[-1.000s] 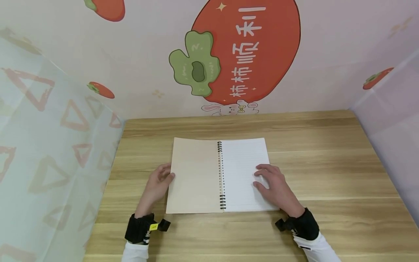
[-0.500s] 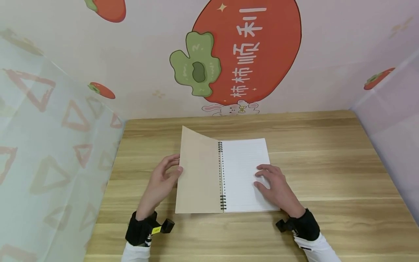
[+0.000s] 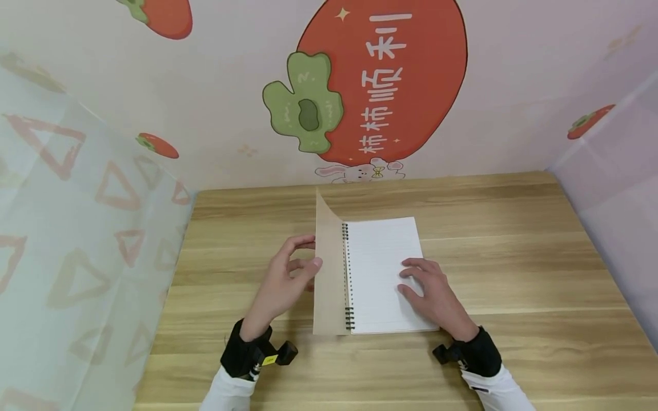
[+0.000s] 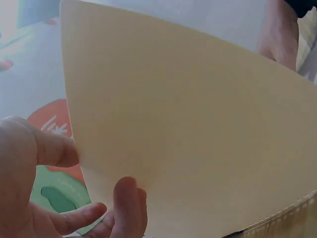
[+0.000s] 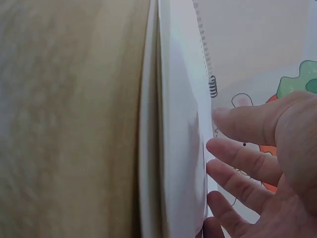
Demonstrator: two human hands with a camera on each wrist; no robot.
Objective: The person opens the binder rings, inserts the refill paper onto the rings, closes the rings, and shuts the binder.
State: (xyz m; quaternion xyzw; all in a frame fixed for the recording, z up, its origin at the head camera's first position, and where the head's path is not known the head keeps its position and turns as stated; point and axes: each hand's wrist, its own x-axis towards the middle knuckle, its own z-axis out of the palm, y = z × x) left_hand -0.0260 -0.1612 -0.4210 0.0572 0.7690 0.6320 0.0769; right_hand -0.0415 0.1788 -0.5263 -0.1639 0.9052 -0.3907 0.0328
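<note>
A spiral notebook [image 3: 377,251] lies on the table with its lined white page facing up. Its tan cover [image 3: 328,291] stands raised, almost upright, left of the black wire binding [image 3: 349,317]. My left hand [image 3: 280,288] pinches the free edge of that cover, thumb on the inner face and fingers behind it. The left wrist view has the cover's outer face [image 4: 188,114] bowed across it, with fingertips along the edge. On the right part of the page rests my right hand [image 3: 437,294], its fingers loosely bent and spread, gripping nothing.
The wooden table [image 3: 529,257] extends around the notebook on all sides. Behind it rises a backdrop [image 3: 226,103] printed with a large red fruit, and patterned sheets [image 3: 103,240] close off both sides. Each wrist wears a black band [image 3: 245,351] with a small camera.
My left hand has moved right, lifting the notebook's cover from flat to nearly upright. My right hand has stayed in place on the page.
</note>
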